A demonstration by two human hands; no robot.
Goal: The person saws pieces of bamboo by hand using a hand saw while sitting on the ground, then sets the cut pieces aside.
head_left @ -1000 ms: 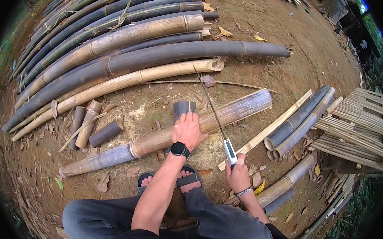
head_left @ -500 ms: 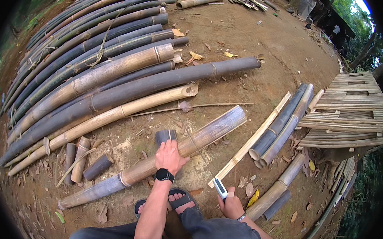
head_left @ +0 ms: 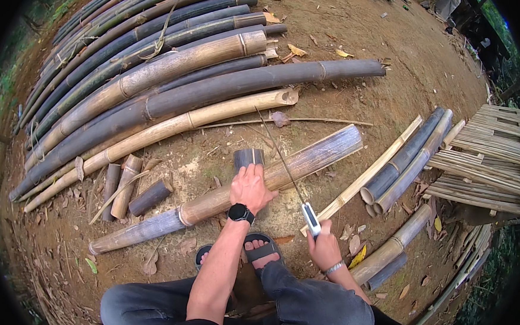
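A long tan and grey bamboo pole [head_left: 215, 202] lies aslant in front of my feet. My left hand [head_left: 251, 187] presses on its middle, fingers curled over the far side and thumb spread to the right. Just beyond the fingers shows the end of a short dark bamboo piece [head_left: 248, 158], set crosswise; the hand hides where it meets the pole. In my right hand [head_left: 323, 242] is a handsaw [head_left: 311, 218] with a white and dark handle. Its thin blade crosses the pole right of my left hand, seen nearly edge-on; whether it has cut in is unclear.
Long bamboo poles [head_left: 208, 88] lie stacked at the far left. Short offcuts [head_left: 150, 197] sit left of the pole. To the right are a split strip [head_left: 379, 170], dark bamboo lengths [head_left: 402, 154] and a slatted bamboo panel [head_left: 485, 148]. My sandalled feet [head_left: 262, 250] are close by.
My right hand has pushed the saw forward, so the blade reaches farther past the pole. My left hand stays on the pole. The whole view has shifted.
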